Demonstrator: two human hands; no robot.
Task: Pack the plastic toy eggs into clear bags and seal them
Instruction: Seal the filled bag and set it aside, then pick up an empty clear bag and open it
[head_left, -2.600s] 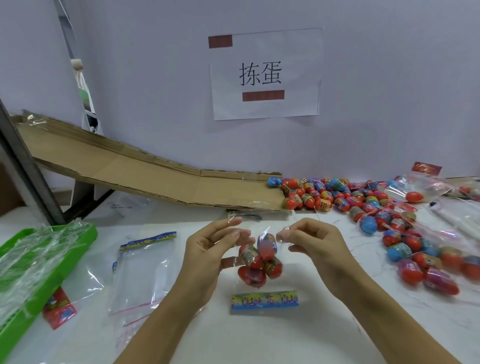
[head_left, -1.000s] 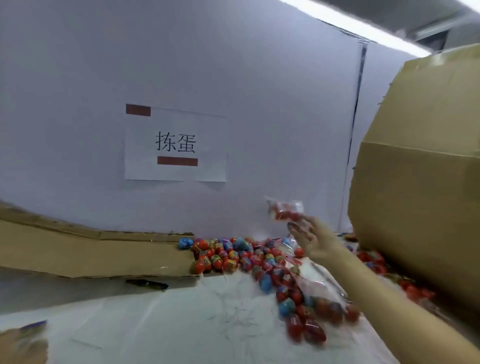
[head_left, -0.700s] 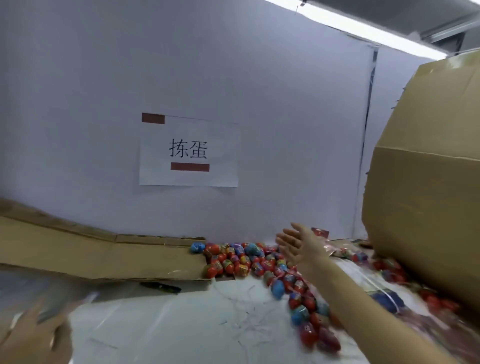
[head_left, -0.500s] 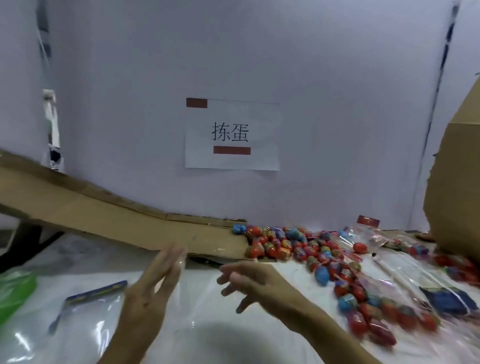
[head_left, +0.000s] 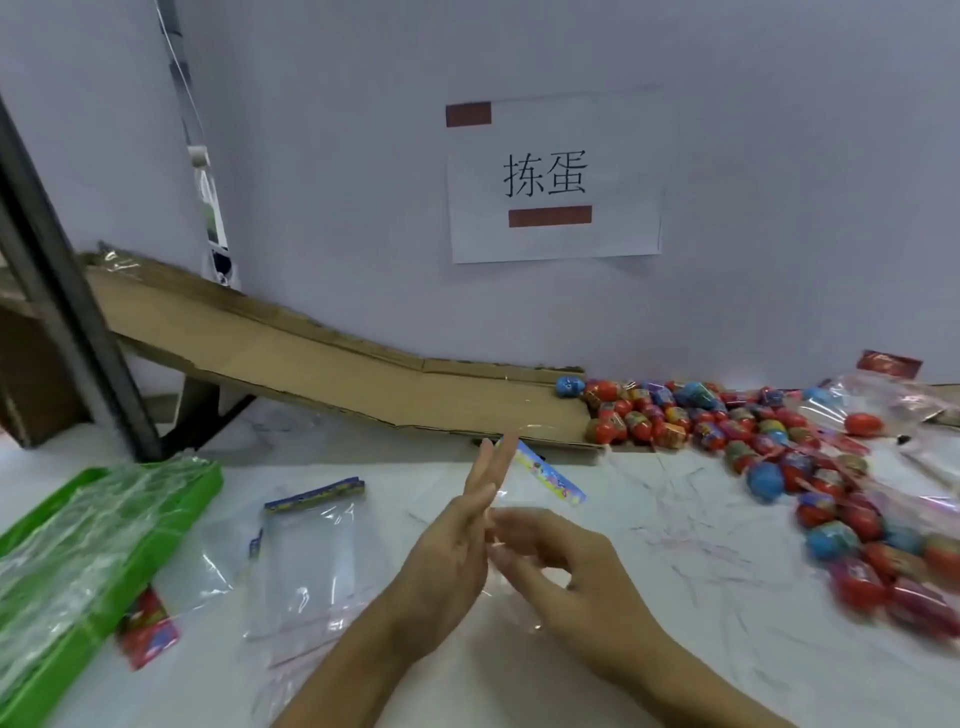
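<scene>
Hands meet at the centre of the worktop (head_left: 675, 525), working a fresh clear bag (head_left: 524, 499) between them. Your left hand (head_left: 457, 551) holds its fingers straight and upright against the film, and the bag's colourful header strip (head_left: 550, 475) pokes out just behind those fingertips. Your right hand (head_left: 566, 566) curls its fingers at the bag's lower part; it seems to pinch the film, though the plastic is too faint to be sure. No egg shows inside this bag, so this round of packing is probably just starting.

Left of your hands, more empty bags (head_left: 311, 545) lie flat, and past them a green tray (head_left: 197, 493) holds crumpled plastic. To the right, several filled bags (head_left: 883, 561) of eggs lie along the worktop's edge, so part of the job looks done. Beyond them a heap of loose toy eggs (head_left: 675, 410) sits at the foot of a cardboard ramp (head_left: 311, 358), so plenty seems left to pack and seal.
</scene>
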